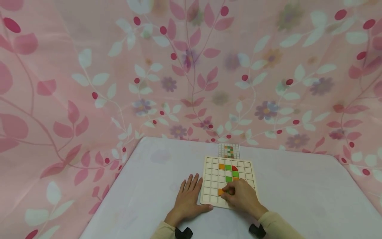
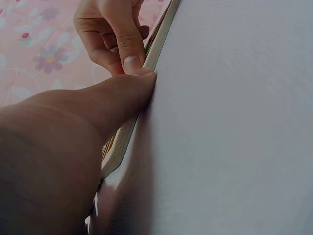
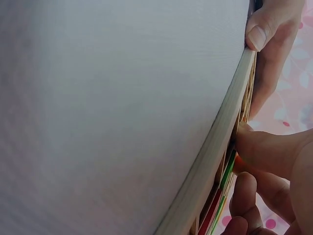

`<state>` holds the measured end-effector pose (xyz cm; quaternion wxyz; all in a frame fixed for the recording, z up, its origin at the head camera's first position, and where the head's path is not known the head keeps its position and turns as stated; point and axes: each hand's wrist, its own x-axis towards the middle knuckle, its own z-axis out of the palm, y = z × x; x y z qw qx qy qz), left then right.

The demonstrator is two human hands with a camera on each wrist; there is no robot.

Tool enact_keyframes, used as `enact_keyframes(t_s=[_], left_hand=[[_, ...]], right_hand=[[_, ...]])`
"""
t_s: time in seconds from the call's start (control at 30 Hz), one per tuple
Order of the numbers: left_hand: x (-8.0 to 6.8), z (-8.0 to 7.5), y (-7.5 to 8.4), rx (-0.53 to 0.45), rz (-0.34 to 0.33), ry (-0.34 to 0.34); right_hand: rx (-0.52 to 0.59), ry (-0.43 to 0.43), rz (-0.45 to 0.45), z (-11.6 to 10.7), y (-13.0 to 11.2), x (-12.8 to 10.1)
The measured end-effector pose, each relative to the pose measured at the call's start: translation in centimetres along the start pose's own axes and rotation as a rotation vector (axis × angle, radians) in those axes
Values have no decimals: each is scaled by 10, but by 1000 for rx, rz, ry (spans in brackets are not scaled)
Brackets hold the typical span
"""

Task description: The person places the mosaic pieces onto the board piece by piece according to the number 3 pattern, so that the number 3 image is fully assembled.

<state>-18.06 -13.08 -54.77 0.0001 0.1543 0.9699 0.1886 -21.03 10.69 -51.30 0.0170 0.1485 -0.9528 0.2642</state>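
Observation:
A pale wooden grid board point(image 1: 209, 181) lies on the table with orange, green and red tiles in some squares. My right hand point(image 1: 242, 196) is over its lower part, thumb and index finger pinching at an orange tile point(image 1: 220, 192) in a low row; the hand covers the squares to the right. Flat on the table at the board's left side rests my left hand point(image 1: 188, 199), fingers spread and straight. Its thumb point(image 2: 129, 88) touches the board's near edge. From the right wrist view, a green tile point(image 3: 227, 171) and a red tile point(image 3: 210, 213) show edge-on near my curled fingers.
Behind the board lies a small card point(image 1: 229, 151) printed with a grid of coloured squares. A white cloth covers the table point(image 1: 143, 186). Pink floral fabric point(image 1: 191, 83) hangs around the table's back and sides. Black pieces point(image 1: 183, 233) sit at both wrists.

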Motion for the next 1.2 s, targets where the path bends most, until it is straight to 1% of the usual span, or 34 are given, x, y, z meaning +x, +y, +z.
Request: enact_keyframes(t_s=[0.17,0.37,0.5,0.6,0.73,0.87,0.97,1.03,1.1,1.2], left_hand=[[2,2,1,-7,-9,-2],[1,2,1,-28,-8,-1],[0,4,0,-24,-13,-5],[-1,5,1,-23,-17,-13],[0,3,2,-23,-11,-8],[2,2,4,-32,-8,-2],[2,3,5,-48,0,2],[1,3,4,-64,9,8],[2,2,1,-92,24,18],[3,-6,-7,-203,45,15]], right_hand=[[-1,5,-6,0,2,2],[10,9,-27,1,4,1],[19,11,-39,1,4,-1],[13,0,-27,1,5,-1],[12,-18,-32,-4,6,0],[38,-54,-85,-9,10,2],[83,-69,-135,-11,17,0],[106,-56,-164,-15,23,-1],[110,-15,-186,-23,31,-2],[49,58,-185,-43,50,-2]])
